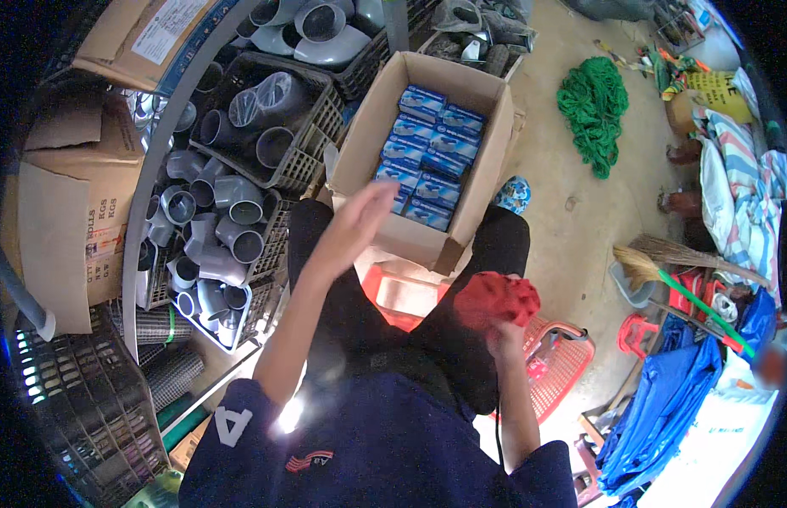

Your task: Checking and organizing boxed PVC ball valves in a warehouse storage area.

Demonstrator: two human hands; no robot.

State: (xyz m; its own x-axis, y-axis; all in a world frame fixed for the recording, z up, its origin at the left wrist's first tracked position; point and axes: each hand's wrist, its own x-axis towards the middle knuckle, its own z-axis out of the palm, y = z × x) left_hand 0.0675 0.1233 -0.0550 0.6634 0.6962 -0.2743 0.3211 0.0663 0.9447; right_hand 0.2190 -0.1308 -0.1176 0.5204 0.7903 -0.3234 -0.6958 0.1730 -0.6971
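Note:
An open cardboard box (349, 161) stands in front of my knees, with several small blue-and-white boxes (423, 103) packed in rows inside. My left hand (360, 222) reaches over the near left side of that carton, slightly blurred. Its fingers stretch toward the nearest blue boxes, and I see nothing held in it; whether it touches one I cannot tell. By my right thigh, my right hand (505, 340) grips a bunched red cloth (495, 298), which covers most of the fingers.
Black crates (313, 135) of grey pipe elbows (241, 203) line the left, beside a metal rack post (148, 229). A red plastic basket (563, 372) sits at my right. Green netting (593, 110), brooms (639, 264) and blue tarpaulin (656, 415) lie farther right.

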